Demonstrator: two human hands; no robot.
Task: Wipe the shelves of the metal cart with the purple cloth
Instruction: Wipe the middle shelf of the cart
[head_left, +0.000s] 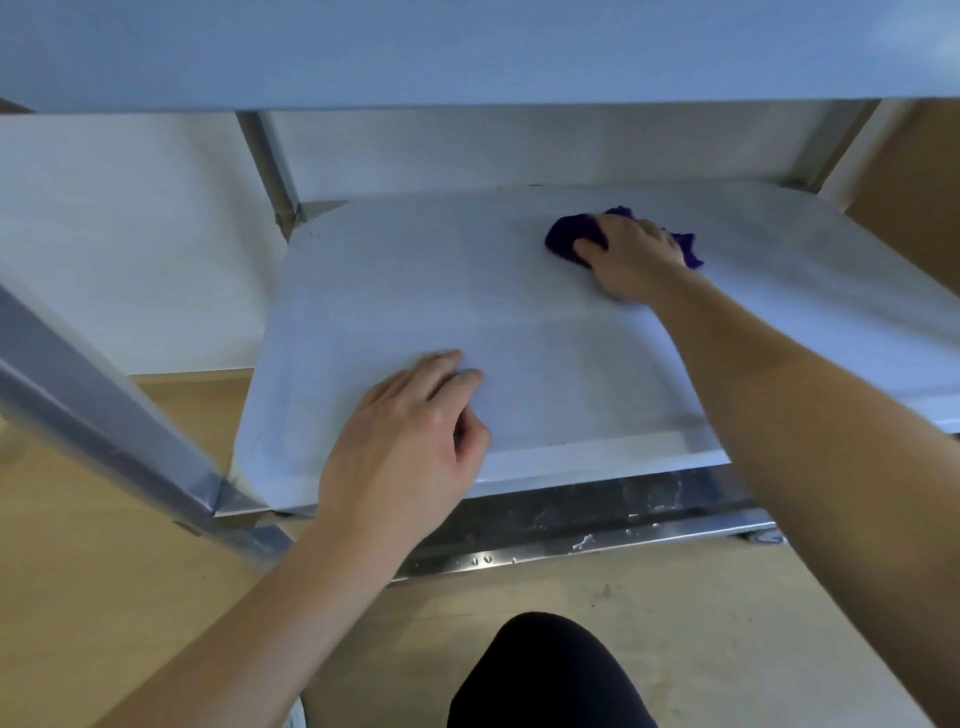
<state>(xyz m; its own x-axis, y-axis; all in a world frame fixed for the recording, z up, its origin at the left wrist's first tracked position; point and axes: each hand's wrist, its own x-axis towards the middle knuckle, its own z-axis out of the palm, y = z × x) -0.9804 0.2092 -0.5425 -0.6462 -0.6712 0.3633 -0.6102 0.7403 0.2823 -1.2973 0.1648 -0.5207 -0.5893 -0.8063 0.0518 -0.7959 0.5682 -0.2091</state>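
Hands on the metal cart's shelf (467, 291): wiping under way.
I see my right hand (631, 254) clutching the bunched purple cloth (563, 241) far right; left hand (410, 441) rests relaxed, empty, near the front. Next, I judge: sweep leftward.

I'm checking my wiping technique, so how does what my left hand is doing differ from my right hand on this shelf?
The right hand grips the purple cloth; the left hand holds nothing. The right hand reaches toward the far right of the shelf; the left hand rests near its front edge. Both lie palm-down on the same shelf.
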